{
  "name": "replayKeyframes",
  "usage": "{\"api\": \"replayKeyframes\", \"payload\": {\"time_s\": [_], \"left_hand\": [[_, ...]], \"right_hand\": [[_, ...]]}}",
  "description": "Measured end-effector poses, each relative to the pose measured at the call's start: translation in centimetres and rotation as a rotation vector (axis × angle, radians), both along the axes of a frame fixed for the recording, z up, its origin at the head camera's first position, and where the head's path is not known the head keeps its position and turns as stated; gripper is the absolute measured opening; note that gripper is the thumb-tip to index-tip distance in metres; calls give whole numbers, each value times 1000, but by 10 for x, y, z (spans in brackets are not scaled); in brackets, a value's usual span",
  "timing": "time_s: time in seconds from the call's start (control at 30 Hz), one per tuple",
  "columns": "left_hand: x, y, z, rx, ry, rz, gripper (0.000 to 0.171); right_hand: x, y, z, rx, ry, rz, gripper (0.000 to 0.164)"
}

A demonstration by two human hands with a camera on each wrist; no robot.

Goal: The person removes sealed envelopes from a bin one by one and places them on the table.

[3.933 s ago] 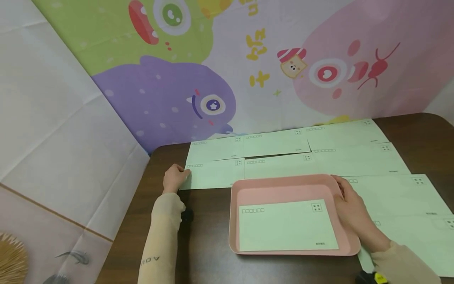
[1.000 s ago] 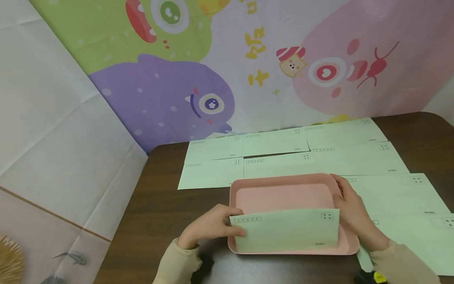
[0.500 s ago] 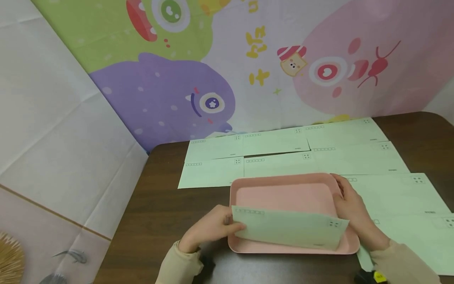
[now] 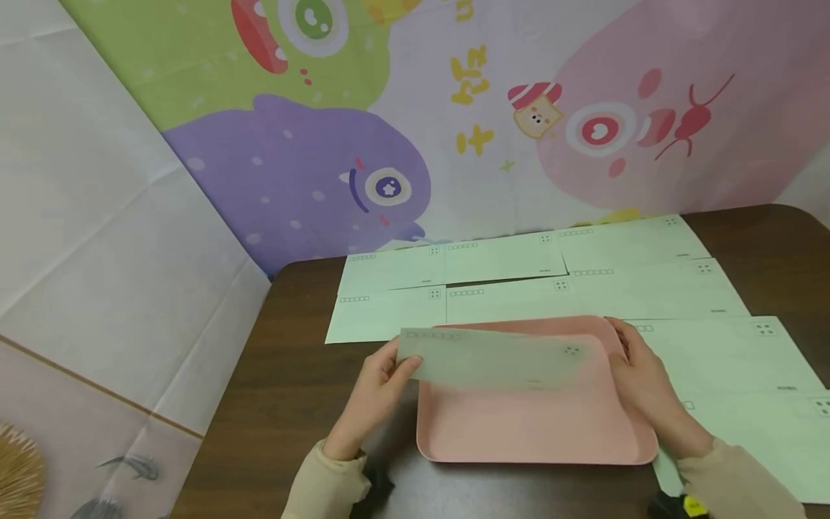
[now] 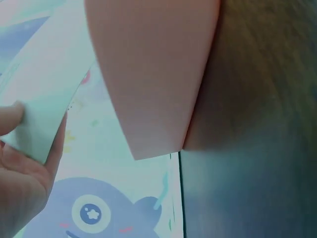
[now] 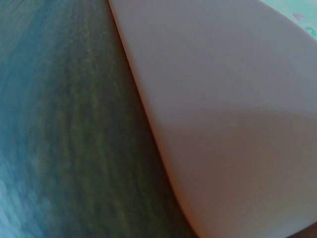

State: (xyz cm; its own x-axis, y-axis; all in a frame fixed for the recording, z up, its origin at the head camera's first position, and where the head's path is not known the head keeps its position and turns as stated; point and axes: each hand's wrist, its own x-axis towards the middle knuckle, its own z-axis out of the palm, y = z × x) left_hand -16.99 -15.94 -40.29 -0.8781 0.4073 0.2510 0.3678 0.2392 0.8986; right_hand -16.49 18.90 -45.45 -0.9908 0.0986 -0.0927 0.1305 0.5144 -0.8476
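Note:
My left hand (image 4: 372,393) pinches the left end of a pale green envelope (image 4: 480,357), thumb on its printed face. Blurred at its right end, the envelope is raised over the pink tray (image 4: 525,432), whose floor shows nothing else on it. In the left wrist view the same envelope (image 5: 54,89) sits between thumb and fingers, beside the tray's outer wall (image 5: 153,79). My right hand (image 4: 648,389) grips the tray's right rim, thumb inside and fingers over the outer edge. The tray's side wall (image 6: 233,99) fills most of the right wrist view; the right hand is barely seen there.
Several matching envelopes (image 4: 506,259) lie in rows on the dark wooden table (image 4: 279,389), behind and right of the tray. A cartoon-printed cloth (image 4: 480,187) hangs at the table's back edge. A black and yellow object (image 4: 677,504) is by the right sleeve.
The left hand came from the back-left envelope to the tray, took hold of the envelope lying in it and raised it up and to the left. The right hand stayed on the rim.

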Motion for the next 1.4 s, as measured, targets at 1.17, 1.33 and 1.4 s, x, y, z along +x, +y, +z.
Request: {"api": "replayKeyframes", "payload": {"time_s": [1.17,1.33,1.4], "left_hand": [[-34,-96,1,145,-258,762,29],[-37,-115,-6,74,-325,801,29],[-37,-121,-8,60,-329,813,28]], "right_hand": [[1,0,0,4,17,8,50],[1,1,0,-2,21,11,50],[1,1,0,-1,26,12,50]]}}
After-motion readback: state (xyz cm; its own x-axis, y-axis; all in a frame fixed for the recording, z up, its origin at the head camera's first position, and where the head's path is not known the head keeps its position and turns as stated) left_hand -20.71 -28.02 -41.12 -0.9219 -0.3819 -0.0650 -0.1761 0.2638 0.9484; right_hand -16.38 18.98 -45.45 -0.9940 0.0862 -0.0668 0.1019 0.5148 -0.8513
